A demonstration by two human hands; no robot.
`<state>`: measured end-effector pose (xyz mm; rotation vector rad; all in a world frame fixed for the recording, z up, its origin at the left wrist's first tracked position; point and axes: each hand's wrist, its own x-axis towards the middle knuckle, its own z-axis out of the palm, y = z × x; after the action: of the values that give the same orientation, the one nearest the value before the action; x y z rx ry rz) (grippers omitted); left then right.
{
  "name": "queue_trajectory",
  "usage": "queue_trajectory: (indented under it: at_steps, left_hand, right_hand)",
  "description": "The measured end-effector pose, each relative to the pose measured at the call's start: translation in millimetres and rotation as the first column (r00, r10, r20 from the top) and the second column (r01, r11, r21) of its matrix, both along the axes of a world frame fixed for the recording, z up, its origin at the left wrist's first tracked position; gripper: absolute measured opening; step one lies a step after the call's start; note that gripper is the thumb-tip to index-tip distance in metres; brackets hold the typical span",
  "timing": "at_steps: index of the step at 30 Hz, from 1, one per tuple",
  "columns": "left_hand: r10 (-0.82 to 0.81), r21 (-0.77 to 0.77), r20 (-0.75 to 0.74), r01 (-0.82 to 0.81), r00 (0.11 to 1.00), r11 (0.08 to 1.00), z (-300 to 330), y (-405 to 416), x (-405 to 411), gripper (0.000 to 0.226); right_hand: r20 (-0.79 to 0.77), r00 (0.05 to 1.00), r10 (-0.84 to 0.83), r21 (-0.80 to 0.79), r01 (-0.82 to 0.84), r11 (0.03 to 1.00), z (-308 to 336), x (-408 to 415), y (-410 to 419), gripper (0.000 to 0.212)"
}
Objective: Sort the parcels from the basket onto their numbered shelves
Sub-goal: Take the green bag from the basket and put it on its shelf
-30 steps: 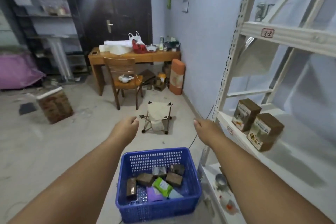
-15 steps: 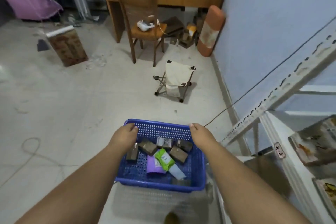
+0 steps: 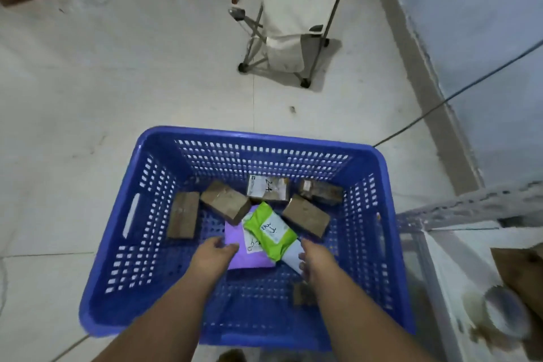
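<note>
Most of the sorting looks undone to me: the blue perforated plastic basket (image 3: 117,247) on the floor holds a purple flat mailer (image 3: 235,256), a green and white soft pouch (image 3: 269,229) lying across it, a white-labelled box marked 24 (image 3: 267,188) at the far wall, and four plain brown cardboard boxes (image 3: 224,201) spread around them, with only blurred brown items on the white metal shelf (image 3: 458,267) right of the basket. Inside the basket, my left hand (image 3: 213,256) rests on the mailer's near left edge with fingers loosely curled, gripping nothing that I can see. My right hand (image 3: 316,258) touches the pouch's white near end, but I cannot tell whether it has closed on it.
</note>
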<state>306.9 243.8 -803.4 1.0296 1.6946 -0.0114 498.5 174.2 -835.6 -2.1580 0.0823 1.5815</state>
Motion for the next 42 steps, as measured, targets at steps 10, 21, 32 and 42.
queue_trajectory:
  at_steps: [10,21,32,42]
  left_hand:
    - [0.223,0.002,0.049,-0.223,0.974,0.975,-240.6,40.9,57.2,0.065]
    - [0.476,-0.174,0.356,-0.443,0.804,0.879,-154.4,21.7,57.6,0.015]
    - [0.436,-0.072,0.509,-0.468,0.742,0.881,245.3,49.6,8.3,0.028]
    - [0.12,0.198,0.795,-0.442,0.594,0.875,570.4,59.9,-9.0,0.012]
  right_hand:
    - [-0.148,0.977,-0.151,-0.053,0.145,0.988,-254.6,-17.4,42.2,0.044]
    - [-0.243,0.86,-0.449,-0.079,0.443,0.893,-167.5,-17.4,16.3,0.037]
    - [-0.284,0.922,-0.262,0.555,0.381,0.739,231.4,-21.7,45.7,0.017]
    - [-0.127,0.992,0.002,0.851,0.108,0.513,574.2,-16.0,79.8,0.038]
